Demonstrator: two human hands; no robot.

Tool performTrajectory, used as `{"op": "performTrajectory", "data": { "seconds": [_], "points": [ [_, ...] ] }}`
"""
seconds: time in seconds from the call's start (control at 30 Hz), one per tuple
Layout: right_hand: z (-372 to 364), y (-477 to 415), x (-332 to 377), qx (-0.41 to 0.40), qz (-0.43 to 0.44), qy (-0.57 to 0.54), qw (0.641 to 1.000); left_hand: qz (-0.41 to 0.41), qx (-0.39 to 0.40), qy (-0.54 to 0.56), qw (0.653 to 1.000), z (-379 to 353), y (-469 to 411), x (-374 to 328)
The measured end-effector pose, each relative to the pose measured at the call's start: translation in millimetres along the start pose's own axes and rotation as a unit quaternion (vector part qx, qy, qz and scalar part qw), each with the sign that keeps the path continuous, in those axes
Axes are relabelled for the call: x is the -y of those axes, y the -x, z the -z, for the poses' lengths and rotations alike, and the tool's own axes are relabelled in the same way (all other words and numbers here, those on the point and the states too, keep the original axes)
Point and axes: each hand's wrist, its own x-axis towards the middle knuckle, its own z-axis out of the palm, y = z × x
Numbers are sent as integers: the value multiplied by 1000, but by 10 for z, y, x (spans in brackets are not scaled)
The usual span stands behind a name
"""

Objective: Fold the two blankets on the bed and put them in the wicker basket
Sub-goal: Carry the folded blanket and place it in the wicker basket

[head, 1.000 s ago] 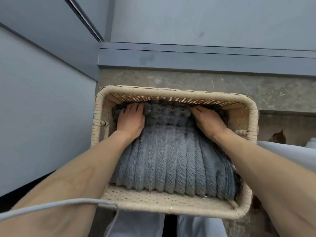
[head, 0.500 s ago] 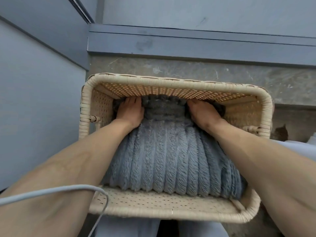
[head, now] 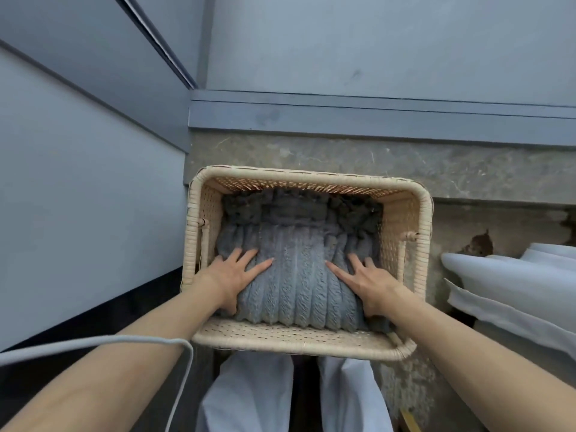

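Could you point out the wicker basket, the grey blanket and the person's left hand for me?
wicker basket (head: 311,174): head view, on its far rim.
grey blanket (head: 296,279): head view, on its ribbed top surface.
left hand (head: 232,275): head view, on its back.

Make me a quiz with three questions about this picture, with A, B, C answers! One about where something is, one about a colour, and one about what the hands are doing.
1. Where is the ribbed blanket?
A. On the floor
B. Inside the wicker basket
C. Hanging on the wall

2. What colour is the ribbed blanket?
A. Red
B. Yellow
C. Grey-blue

3. What are the left hand and right hand doing?
A. Lying flat on the ribbed blanket with fingers spread
B. Holding the basket's rim
C. Making fists in the air

Answers:
1 B: the basket's woven walls stand all around the blanket.
2 C: its ridges are grey-blue all over.
3 A: both palms rest on top of it with straight fingers, one on each side.
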Motion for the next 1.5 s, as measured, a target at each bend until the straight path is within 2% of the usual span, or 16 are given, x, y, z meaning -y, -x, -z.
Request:
{"op": "performTrajectory", "data": {
  "seconds": [0.17,0.43,0.67,0.73,0.8,0.83,0.87,0.9,0.93,0.97,1.0,1.1,1.23,1.33,1.4,1.5],
  "points": [
    [-260,-467,43,-54,-14,12,998,43,-4,-90,995,-194,-350,-173],
    [-748,-1273,-56,-137,-42,2,990,94,-46,-112,988,-652,-1116,-151],
    [-833,-1420,-49,-125,-51,-2,991,106,-50,-136,984,-799,-1361,-199],
    [-728,-1289,-37,-67,-51,-5,996,95,2,-104,990,-644,-1188,-200],
    [-529,-1078,-44,-39,-39,-21,998,77,38,-10,996,-408,-1028,-127],
    [-422,-950,-42,-93,-35,-53,994,66,18,60,996,-271,-939,-77],
    [-331,-849,-46,-203,-36,-83,975,60,-50,111,991,-139,-859,-27],
    [-275,-778,-71,-320,-50,-93,942,70,-160,129,976,-47,-796,19],
    [-212,-724,-93,-403,-73,-96,907,99,-261,134,951,24,-750,62],
    [-138,-715,-122,-439,-98,-103,887,131,-306,153,930,80,-728,98],
    [-64,-732,-152,-416,-115,-120,894,153,-298,184,924,115,-741,131],
    [20,-992,-265,-289,-140,-169,932,162,-171,227,945,174,-974,216],
    [16,-1400,-461,-294,-140,-119,938,160,-117,240,950,102,-1410,413],
    [55,-1591,-587,-248,-133,-119,952,154,-43,242,957,70,-1586,517],
    [88,-1529,-557,-251,-125,-138,950,154,-40,249,955,133,-1549,503],
    [60,-1259,-375,-293,-109,-194,930,154,-125,270,942,94,-1260,292]
  ]
}}
